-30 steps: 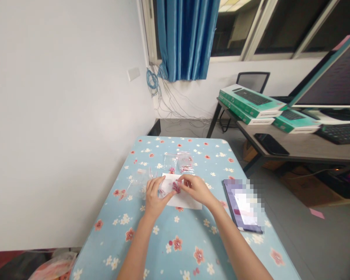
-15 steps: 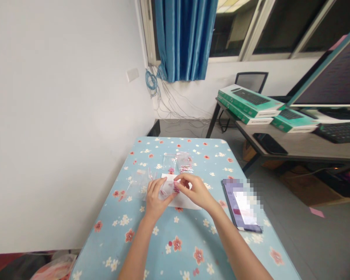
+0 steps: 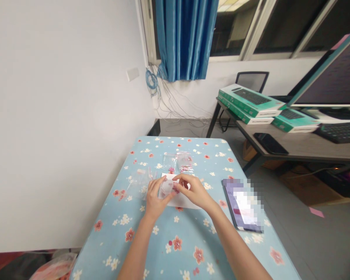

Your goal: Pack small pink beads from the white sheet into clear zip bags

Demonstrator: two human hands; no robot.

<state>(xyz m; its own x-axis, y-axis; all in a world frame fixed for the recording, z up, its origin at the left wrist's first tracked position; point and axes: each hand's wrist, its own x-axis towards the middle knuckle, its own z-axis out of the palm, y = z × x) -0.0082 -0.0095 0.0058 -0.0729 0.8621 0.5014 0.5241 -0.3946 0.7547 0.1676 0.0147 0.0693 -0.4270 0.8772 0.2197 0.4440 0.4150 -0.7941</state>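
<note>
Over a white sheet of paper [image 3: 186, 201] my two hands meet around a small clear plastic bag [image 3: 165, 188]. My left hand [image 3: 155, 198] grips the bag's left side, with fingers on the far edge and the thumb along the near edge. In the fingertips of my right hand [image 3: 194, 190] is a small pink beaded piece [image 3: 176, 187], at the bag's right side. Fingers partly cover it, and I cannot tell whether it lies inside the bag or at its mouth. Just beyond the paper lie clear bags [image 3: 185, 160] with pink pieces [image 3: 171, 170] in or beside them.
Another crumpled clear bag [image 3: 137, 182] lies left of my hands on the flowered tablecloth [image 3: 169, 241]. A phone [image 3: 241, 206] lies to the right. Beyond it stands a desk [image 3: 297, 146] with keyboard boxes [image 3: 251, 99], a monitor and a black phone [image 3: 270, 143].
My right fingers have shifted slightly, and the pink beaded piece is now more covered by them. My left hand stays almost where it was.
</note>
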